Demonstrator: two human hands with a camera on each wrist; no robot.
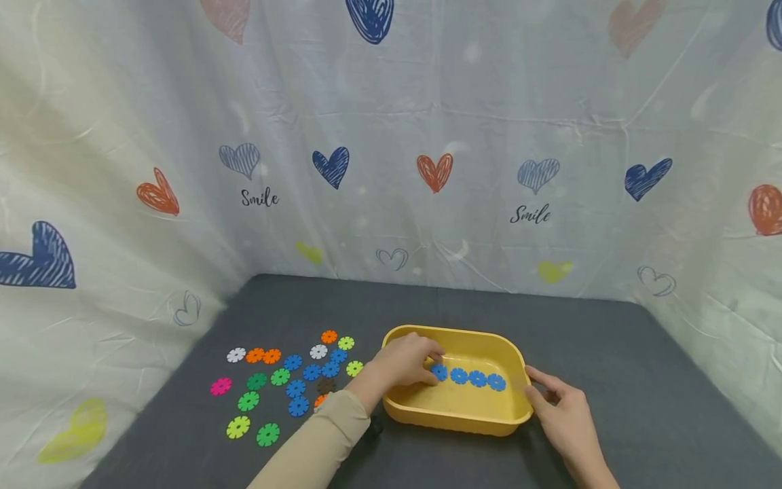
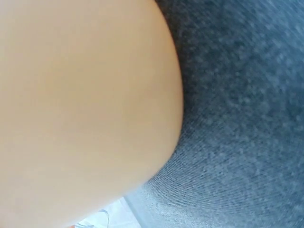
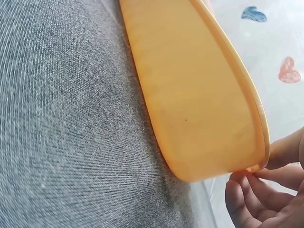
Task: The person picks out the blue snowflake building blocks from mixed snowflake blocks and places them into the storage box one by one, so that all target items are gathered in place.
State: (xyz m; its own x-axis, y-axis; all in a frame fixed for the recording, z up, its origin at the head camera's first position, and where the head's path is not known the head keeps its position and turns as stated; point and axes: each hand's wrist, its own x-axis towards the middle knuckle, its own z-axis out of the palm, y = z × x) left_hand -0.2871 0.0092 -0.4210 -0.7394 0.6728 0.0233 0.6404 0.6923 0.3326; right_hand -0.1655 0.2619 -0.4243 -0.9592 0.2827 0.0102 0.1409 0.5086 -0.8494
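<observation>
A yellow basin (image 1: 452,418) stands on the dark table, with several blue notched discs (image 1: 478,379) in a row on its floor. The left hand (image 1: 400,360) reaches over the basin's left side, thumb and fingers around the leftmost blue disc (image 1: 439,372); whether they pinch it cannot be told. At the basin's right end the right hand (image 1: 565,414) grips the rim between thumb and fingers. In the right wrist view, the right hand (image 3: 270,190) holds the corner of the basin (image 3: 204,95). Only blurred skin and dark cloth fill most of the left wrist view.
Left of the basin, loose notched discs in blue, green (image 1: 267,435), orange (image 1: 328,336), white, brown and pink (image 1: 221,386) lie on the dark table (image 1: 641,380). A small black object (image 1: 375,426) is beside the left forearm. A curtain with hearts (image 1: 482,136) hangs behind.
</observation>
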